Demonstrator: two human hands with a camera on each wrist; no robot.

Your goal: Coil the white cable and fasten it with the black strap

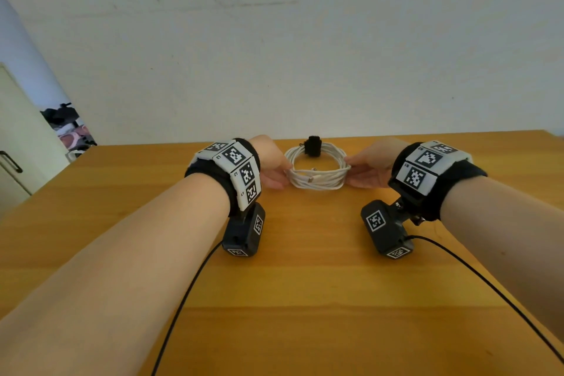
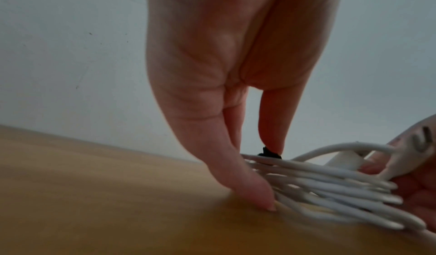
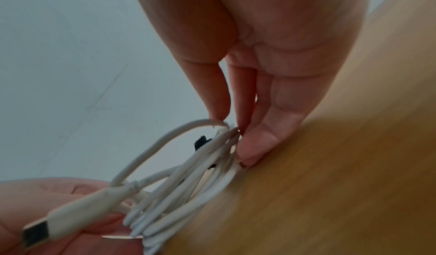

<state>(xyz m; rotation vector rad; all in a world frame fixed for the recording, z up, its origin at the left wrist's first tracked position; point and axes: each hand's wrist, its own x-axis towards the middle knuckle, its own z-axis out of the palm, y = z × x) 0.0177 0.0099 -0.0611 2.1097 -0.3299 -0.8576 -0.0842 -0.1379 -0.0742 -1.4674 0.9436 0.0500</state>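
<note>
On the table [image 1: 305, 284] lies the coiled cable [image 1: 317, 172], strap [image 1: 313, 146] around it; left hand [image 1: 273, 166] and right hand [image 1: 370, 166] pinch its sides, seemingly.

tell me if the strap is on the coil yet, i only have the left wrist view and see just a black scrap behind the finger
Observer: In the head view the black strap stands on the far side of the white cable coil and seems looped round its strands.
Operator: ok and whats the other hand doing
Observer: The right hand pinches the coil's right side, directly opposite the left hand, which pinches its left side.
</note>
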